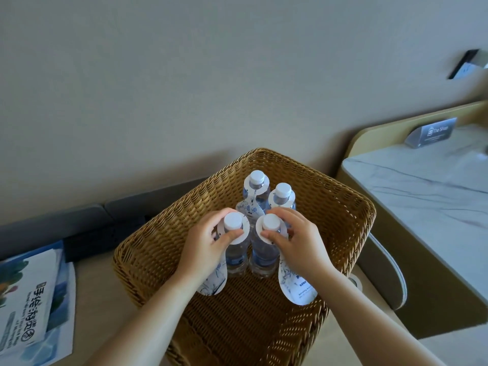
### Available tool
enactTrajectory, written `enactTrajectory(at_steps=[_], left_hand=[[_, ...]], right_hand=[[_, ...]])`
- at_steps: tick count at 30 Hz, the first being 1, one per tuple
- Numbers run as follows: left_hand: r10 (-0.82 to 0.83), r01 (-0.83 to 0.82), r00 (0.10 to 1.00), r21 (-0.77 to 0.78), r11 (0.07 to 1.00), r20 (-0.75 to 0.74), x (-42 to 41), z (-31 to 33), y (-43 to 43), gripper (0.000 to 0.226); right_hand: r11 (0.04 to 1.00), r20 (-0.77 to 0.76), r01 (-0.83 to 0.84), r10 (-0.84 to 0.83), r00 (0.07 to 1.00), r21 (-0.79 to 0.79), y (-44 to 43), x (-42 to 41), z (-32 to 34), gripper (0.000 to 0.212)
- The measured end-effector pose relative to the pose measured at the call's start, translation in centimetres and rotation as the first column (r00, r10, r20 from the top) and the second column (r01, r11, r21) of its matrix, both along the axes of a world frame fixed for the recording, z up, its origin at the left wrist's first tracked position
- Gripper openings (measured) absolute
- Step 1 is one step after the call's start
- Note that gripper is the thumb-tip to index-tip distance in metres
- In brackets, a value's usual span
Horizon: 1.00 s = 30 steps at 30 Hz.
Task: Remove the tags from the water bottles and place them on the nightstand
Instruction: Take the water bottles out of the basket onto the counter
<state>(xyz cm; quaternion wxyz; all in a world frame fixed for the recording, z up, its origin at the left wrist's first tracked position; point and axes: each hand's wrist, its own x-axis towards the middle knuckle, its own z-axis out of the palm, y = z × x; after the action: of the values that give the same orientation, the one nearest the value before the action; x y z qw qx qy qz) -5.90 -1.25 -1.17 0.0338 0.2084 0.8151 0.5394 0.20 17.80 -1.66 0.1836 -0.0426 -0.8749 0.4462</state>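
Inside the basket [330, 212] stand four upright bottles, each tag collared under its cap. Both hands pinch the near pair — left hand [208, 241] on the left tag [244, 228], right hand [298, 239] on the right tag [260, 228]. Tags must lift straight up; the nightstand [422, 196] lies right, nearer the right hand.

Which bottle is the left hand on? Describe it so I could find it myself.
Find the wicker basket with four water bottles. The left hand grips the near-left bottle. Unlike the two rear bottles, it has fingers on its neck tag, and it stands left of the bottle the right hand holds.
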Motion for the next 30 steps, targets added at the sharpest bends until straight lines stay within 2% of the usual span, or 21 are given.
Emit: enactTrajectory(at_steps=[4, 8, 15, 20, 26, 30], left_hand=[[-0.013, 0.014, 1.000, 0.036, 0.999, -0.021, 0.6, 2.3, 0.4, 0.032], [-0.012, 0.013, 1.000, 0.058, 0.998, -0.024, 1.2, 4.9, 1.5, 0.041], [-0.006, 0.017, 0.981, 0.055, 0.998, -0.193, 2.4, 10.7, 5.6, 0.041], [0.013, 0.009, 0.965, 0.082, 0.997, -0.264, 4.3, 14.8, 10.9, 0.034], [0.026, -0.003, 0.944, 0.068, 0.998, -0.330, 7.0, 16.8, 19.7, 0.040], [-0.015, 0.037, 0.948, 0.061, 0.997, -0.318, 8.8, 16.4, 26.9, 0.038]], right_hand=[[0.998, -0.028, -0.006, 0.004, 1.000, -0.058, 0.5, 0.6, 1.3, 0.029], [0.995, -0.108, 0.013, -0.024, 0.994, -0.098, 1.4, 0.9, 3.6, 0.029], [0.991, -0.275, 0.012, -0.048, 0.960, -0.133, 5.1, 2.2, 9.3, 0.021], [0.981, -0.319, 0.012, -0.074, 0.945, -0.193, 10.5, 4.1, 12.4, 0.021], [0.993, -0.356, -0.021, -0.022, 0.934, -0.115, 19.1, 7.4, 15.5, 0.017], [0.996, -0.318, 0.010, -0.037, 0.947, -0.086, 25.9, 9.9, 15.9, 0.013]])
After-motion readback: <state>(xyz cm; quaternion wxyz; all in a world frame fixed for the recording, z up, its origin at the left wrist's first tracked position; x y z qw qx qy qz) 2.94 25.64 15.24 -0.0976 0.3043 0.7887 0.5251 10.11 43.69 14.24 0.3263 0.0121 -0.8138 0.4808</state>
